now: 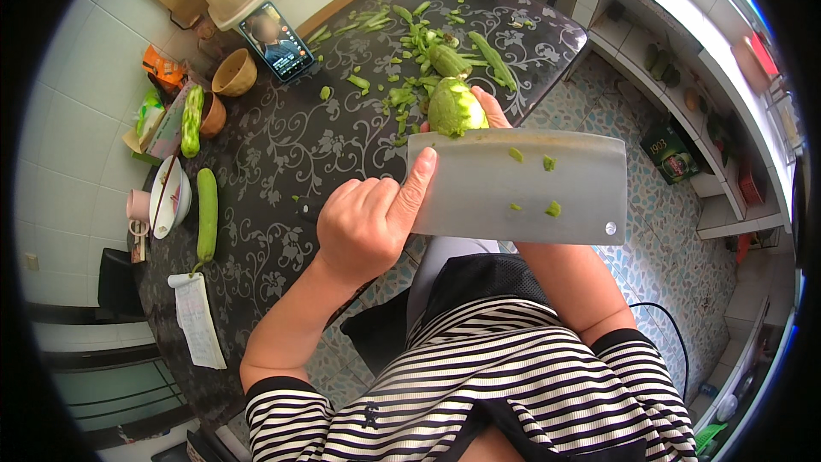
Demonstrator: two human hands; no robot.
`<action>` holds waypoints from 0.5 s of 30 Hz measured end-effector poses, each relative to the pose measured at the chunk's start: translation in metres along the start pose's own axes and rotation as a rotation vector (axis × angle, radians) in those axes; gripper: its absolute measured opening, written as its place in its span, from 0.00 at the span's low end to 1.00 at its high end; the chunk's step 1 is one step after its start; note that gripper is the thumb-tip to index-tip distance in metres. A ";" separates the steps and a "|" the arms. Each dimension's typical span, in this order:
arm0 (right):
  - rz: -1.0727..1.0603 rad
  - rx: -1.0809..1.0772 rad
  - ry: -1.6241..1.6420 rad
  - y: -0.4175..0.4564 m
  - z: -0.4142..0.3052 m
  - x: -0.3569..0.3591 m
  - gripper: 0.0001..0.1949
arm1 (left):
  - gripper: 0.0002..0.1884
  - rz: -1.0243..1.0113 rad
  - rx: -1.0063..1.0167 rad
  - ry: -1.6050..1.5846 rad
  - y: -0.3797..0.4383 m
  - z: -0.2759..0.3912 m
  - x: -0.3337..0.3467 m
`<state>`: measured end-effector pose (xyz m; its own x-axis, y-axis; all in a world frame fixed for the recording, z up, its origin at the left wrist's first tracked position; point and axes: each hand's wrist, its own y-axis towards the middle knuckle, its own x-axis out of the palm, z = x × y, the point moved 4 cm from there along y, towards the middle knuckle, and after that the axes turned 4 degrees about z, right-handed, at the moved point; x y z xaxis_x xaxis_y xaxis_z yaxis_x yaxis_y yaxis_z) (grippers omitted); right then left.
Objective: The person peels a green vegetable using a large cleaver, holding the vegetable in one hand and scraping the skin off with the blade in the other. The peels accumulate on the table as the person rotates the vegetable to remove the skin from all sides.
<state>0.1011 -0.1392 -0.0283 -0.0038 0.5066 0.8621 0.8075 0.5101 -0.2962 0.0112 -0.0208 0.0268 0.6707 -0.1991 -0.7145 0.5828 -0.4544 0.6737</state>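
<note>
My left hand [365, 218] grips the handle end of a broad steel cleaver [513, 186], with the thumb laid along the blade. A few green peel bits cling to the blade, whose upper edge meets a partly peeled green gourd [454, 106]. My right hand [492, 109] is wrapped around that gourd, mostly hidden behind the blade; only some fingertips show. Just beyond it lies another gourd piece [448, 61] among a heap of green peelings [410, 93]. A long strip of peel [494, 61] rests to the right of the heap.
On the dark floral tabletop [282, 135] are a whole long gourd [206, 215], a peeled-looking gourd [191, 120], a notepad [197, 321] with writing, a white bowl [181, 199] with chopsticks, a pink mug [138, 204], a yellow bowl [235, 72] and a propped phone [277, 42]. Shelves [680, 83] stand right.
</note>
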 end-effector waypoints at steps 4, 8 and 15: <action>0.133 0.086 0.018 0.002 0.000 -0.001 0.21 | 0.28 -0.136 -0.435 0.027 -0.012 -0.055 0.017; 0.162 0.070 0.037 0.007 0.006 -0.014 0.22 | 0.32 -0.066 -0.538 -0.133 -0.018 -0.066 0.006; -0.020 0.164 0.090 0.020 0.017 -0.028 0.23 | 0.37 -0.187 -0.249 -0.274 0.004 0.014 -0.019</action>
<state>0.1076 -0.1318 -0.0654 0.0400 0.4346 0.8997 0.7005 0.6299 -0.3354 -0.0054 -0.0308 0.0409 0.4159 -0.3720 -0.8298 0.7987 -0.2869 0.5289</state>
